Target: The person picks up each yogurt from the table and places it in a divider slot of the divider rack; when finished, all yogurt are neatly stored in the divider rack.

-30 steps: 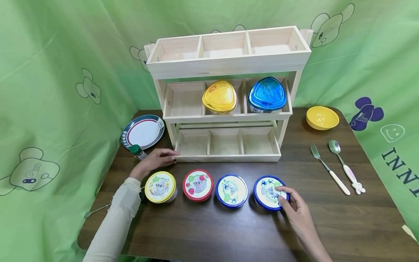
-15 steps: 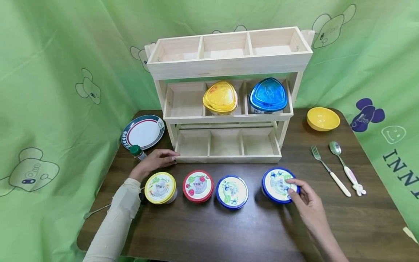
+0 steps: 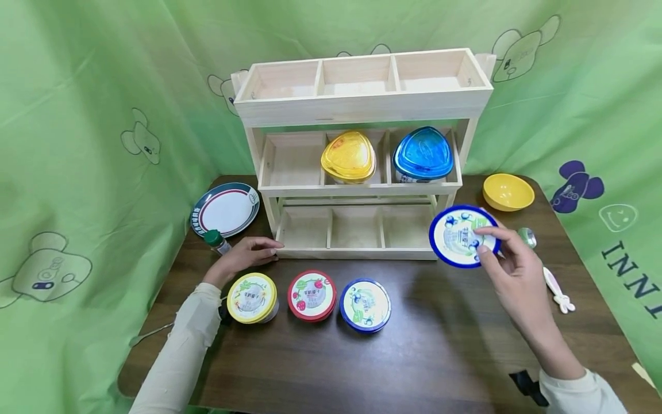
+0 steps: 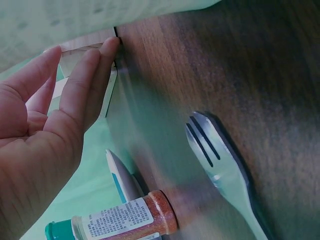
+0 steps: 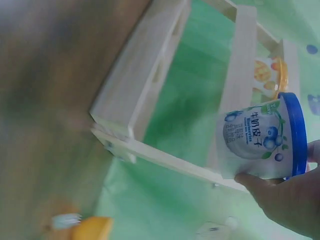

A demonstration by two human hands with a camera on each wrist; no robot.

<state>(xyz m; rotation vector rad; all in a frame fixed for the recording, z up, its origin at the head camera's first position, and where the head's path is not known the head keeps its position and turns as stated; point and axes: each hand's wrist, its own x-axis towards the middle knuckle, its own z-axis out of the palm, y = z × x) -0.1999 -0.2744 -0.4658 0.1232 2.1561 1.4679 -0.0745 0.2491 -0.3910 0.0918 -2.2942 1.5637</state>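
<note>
My right hand (image 3: 517, 276) grips a round blueberry yogurt tub (image 3: 462, 237) with a blue-rimmed lid, lifted above the table by the shelf's lower right corner. The right wrist view shows the tub (image 5: 260, 137) side-on, thumb under its wall. At the lower left corner of the wooden shelf (image 3: 362, 253), my left hand (image 3: 245, 259) rests with fingertips touching the bottom tray's edge. In front stand a yellow-lidded tub (image 3: 252, 297), a red-lidded tub (image 3: 312, 295) and another blue-lidded tub (image 3: 365, 305). A yellow triangular-lidded tub (image 3: 349, 156) and a blue one (image 3: 424, 153) occupy the middle tier.
Left of the shelf lie a plate (image 3: 227, 208) and a green-capped spice bottle (image 3: 216, 241). A fork (image 4: 220, 170) lies near my left wrist. On the right are a yellow bowl (image 3: 508, 192) and a rabbit-handled spoon (image 3: 558, 290), partly behind my right hand.
My right hand has lifted the blueberry tub off the table and moved it right and toward the shelf. My left hand stays at the shelf corner.
</note>
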